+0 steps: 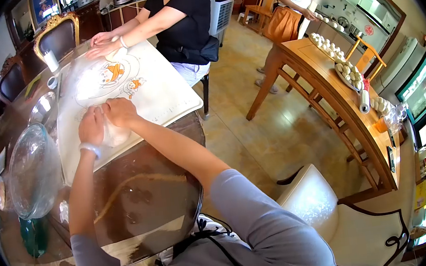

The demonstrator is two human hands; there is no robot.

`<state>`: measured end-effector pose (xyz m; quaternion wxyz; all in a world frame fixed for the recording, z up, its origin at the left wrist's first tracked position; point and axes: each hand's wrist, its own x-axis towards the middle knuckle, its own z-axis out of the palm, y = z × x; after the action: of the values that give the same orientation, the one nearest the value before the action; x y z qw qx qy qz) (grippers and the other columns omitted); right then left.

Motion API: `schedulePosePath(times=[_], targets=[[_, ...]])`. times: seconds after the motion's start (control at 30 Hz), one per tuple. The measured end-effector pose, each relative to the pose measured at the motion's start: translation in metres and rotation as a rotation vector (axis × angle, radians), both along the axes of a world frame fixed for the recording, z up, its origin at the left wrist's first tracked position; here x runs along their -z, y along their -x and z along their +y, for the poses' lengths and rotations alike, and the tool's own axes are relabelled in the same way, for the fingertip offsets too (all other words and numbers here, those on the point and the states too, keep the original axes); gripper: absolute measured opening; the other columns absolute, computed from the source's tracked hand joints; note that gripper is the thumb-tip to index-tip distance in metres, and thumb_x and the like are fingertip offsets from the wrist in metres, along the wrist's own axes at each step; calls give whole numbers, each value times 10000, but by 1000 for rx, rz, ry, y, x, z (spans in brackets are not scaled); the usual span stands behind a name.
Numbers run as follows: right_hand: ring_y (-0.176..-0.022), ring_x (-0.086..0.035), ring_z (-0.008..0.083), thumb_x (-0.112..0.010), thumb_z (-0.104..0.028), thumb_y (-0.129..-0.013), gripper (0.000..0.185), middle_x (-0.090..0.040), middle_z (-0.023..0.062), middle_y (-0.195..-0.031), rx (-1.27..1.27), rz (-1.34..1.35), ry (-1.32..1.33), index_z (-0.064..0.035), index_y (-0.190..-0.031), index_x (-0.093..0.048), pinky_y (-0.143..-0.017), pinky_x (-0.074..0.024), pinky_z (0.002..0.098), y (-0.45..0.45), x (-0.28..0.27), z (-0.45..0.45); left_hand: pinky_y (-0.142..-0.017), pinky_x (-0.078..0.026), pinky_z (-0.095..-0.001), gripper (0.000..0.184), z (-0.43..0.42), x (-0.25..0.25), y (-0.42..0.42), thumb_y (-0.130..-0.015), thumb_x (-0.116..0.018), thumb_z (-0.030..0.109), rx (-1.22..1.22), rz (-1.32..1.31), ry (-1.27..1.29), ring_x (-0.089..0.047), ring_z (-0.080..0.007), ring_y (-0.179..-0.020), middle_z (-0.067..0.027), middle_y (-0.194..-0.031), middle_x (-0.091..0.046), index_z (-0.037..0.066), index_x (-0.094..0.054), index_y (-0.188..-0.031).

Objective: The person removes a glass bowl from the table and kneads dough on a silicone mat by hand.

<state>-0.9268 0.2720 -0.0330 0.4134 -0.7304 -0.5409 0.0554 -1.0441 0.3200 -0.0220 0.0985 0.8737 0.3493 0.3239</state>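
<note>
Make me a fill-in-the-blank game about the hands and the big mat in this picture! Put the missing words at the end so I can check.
1. The camera wearer's left hand and right hand are on a soft, pale lump of ____.
2. The wearer's bracelet is on the ____ wrist.
3. The cartoon figures on the white mat have bright ____ hats.
4. The other person at the mat wears a ____ top.

Missing words: dough; left; orange; black.
</note>
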Motion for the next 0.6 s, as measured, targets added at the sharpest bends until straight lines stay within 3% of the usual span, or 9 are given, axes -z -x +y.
schedulePosePath(times=[0.17,0.3,0.37,0.6], targets=[[-807,-589,385,-434,-199,-889,239,-619,222,-814,-71,15,-176,2,-826,-547,-722,-471,470,39,-6,-30,-723,-438,-483,421,-18,-13,22,-970,-305,309,-81,103,49,-582,-394,-822,-227,-867,-621,28,-602,-870],[-718,-581,364,-442,-188,-888,210,-606,206,-762,-43,-313,-288,-3,-826,-518,-679,-474,452,25,22,-18,-732,-449,-475,376,-1,24,21,-980,-299,269,-64,196,-194,-570,-384,-806,-212,-854,-603,36,-590,-929],[-728,-599,352,-466,-191,-874,208,-610,200,-768,-31,-367,-220,5,-848,-529,-677,-491,443,21,22,-7,-728,-457,-471,372,3,26,14,-986,-285,252,-98,272,-188,-567,-366,-794,-204,-836,-588,43,-584,-910],[-824,-661,320,-578,-187,-780,241,-658,186,-842,-137,-506,249,-9,-942,-590,-690,-540,425,-5,7,38,-743,-502,-447,231,28,12,-9,-852,-476,243,-143,493,-16,-634,-338,-848,-167,-889,-663,103,-647,-918]])
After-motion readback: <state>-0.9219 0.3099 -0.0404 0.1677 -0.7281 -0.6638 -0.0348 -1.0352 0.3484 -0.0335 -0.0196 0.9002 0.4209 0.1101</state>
